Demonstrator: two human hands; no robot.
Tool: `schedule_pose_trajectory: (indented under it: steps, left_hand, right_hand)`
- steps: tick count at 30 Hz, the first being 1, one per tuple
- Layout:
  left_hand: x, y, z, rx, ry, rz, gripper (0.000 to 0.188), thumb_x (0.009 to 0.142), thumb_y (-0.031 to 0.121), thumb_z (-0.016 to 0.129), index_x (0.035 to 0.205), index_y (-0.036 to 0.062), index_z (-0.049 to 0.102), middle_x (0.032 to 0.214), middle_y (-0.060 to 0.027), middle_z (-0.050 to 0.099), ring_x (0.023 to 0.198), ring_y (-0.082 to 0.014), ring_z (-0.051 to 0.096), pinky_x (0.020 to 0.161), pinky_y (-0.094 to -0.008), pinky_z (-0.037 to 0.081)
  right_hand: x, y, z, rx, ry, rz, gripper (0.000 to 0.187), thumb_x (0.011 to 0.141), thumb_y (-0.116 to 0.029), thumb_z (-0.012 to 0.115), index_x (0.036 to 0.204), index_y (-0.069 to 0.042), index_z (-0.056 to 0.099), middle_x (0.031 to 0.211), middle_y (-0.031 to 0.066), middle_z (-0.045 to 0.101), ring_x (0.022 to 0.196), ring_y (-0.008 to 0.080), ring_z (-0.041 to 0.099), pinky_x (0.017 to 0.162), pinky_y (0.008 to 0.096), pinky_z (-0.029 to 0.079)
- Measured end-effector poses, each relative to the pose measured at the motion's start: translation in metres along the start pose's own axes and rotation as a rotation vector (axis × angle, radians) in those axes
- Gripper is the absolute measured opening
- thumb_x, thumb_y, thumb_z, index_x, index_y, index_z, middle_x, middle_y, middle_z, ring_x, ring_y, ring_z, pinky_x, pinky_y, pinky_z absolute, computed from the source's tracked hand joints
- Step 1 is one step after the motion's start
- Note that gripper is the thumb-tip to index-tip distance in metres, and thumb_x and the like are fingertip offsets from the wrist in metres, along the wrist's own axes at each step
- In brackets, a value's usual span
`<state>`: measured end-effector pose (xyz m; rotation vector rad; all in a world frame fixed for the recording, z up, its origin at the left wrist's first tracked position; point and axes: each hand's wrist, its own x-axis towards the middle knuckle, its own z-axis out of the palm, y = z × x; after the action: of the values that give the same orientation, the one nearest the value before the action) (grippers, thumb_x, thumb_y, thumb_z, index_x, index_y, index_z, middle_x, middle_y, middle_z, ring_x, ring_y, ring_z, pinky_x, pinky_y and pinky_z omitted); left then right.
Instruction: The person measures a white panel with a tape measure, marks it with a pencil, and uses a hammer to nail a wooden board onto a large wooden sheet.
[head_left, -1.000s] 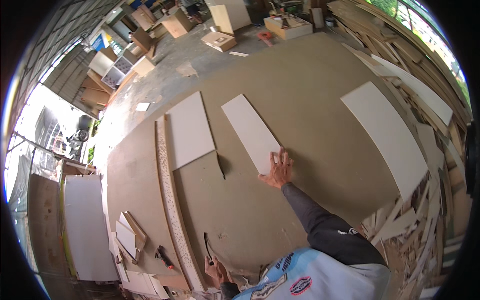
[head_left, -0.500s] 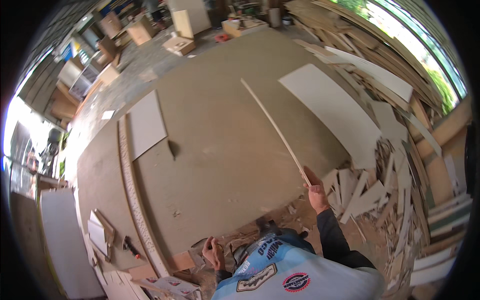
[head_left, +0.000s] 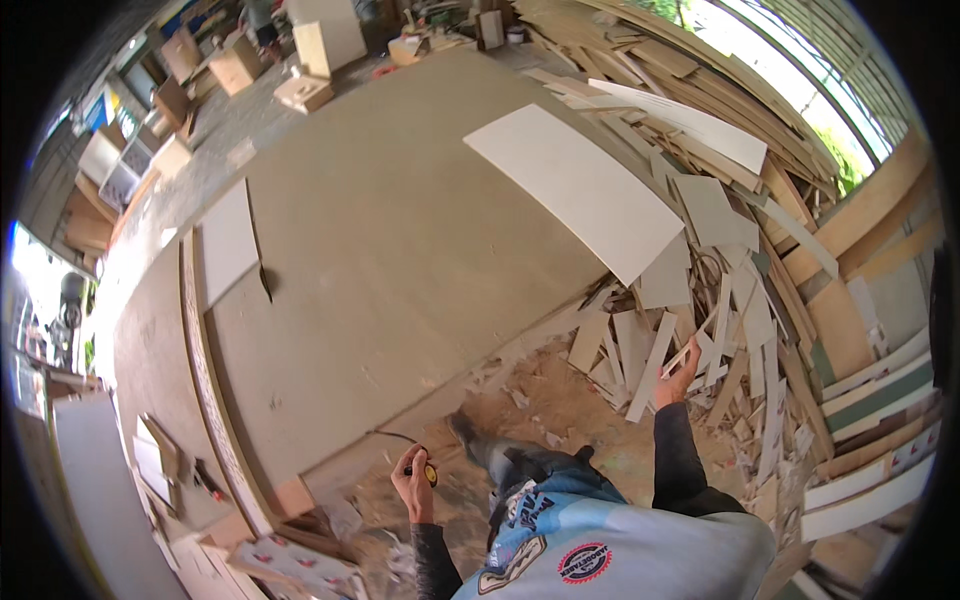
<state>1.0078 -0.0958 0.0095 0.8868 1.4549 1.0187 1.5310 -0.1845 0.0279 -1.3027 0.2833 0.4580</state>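
Note:
My left hand is closed around a small round black-and-yellow tape measure, low in front of the big brown board. A thin dark curved strip shows just above that hand, by the board's near edge. On the right, my right hand is held out over the pile of offcuts. Between its thumb and fingers sits a thin pale wood strip, whose far end is lost among the scraps.
A large brown board fills the middle. On it lie a white panel, a smaller white panel, a long narrow board and a tool with red handles. Stacked planks line the right. Debris covers the floor.
The wood strip has swung off the brown board to the right, over the offcuts, with my right hand. My view has shifted right. The tape measure in my left hand now shows.

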Motion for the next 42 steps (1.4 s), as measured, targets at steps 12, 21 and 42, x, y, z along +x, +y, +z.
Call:
schedule_pose_trajectory:
  steps: [12,21,42]
  left_hand:
    - [-0.169,-0.065,0.027,-0.420,0.559,-0.530,0.028,0.094,0.026,0.064,0.093,-0.0016,0.065,0.075,-0.0124,0.064,0.061,-0.0242,0.062,0.054,-0.0347,0.051]
    - [-0.013,0.007,0.182,-0.279,0.177,-0.190,0.026,0.093,0.022,0.067,0.090,-0.0029,0.069,0.079,-0.0069,0.064,0.072,-0.0179,0.064,0.062,-0.0291,0.051]
    - [-0.107,-0.104,0.227,-0.360,0.624,-0.488,0.025,0.091,0.023,0.069,0.093,-0.0019,0.070,0.074,-0.0091,0.068,0.058,-0.0193,0.067,0.052,-0.0310,0.051]
  right_hand:
    - [0.157,-0.029,-0.036,-0.082,-0.010,-0.232,0.081,0.090,-0.065,0.057,0.153,-0.017,0.043,0.164,0.0049,0.032,0.142,0.0262,0.033,0.115,0.0483,0.023]
    - [0.364,0.066,0.031,-0.227,-0.167,0.079,0.060,0.098,-0.052,0.055,0.130,-0.001,0.061,0.117,0.0143,0.071,0.104,0.0253,0.066,0.090,0.0409,0.049]
    - [0.262,0.048,0.186,-0.112,-0.417,0.178,0.058,0.104,-0.042,0.050,0.143,0.001,0.052,0.143,0.0132,0.057,0.126,0.0302,0.057,0.109,0.0432,0.044]
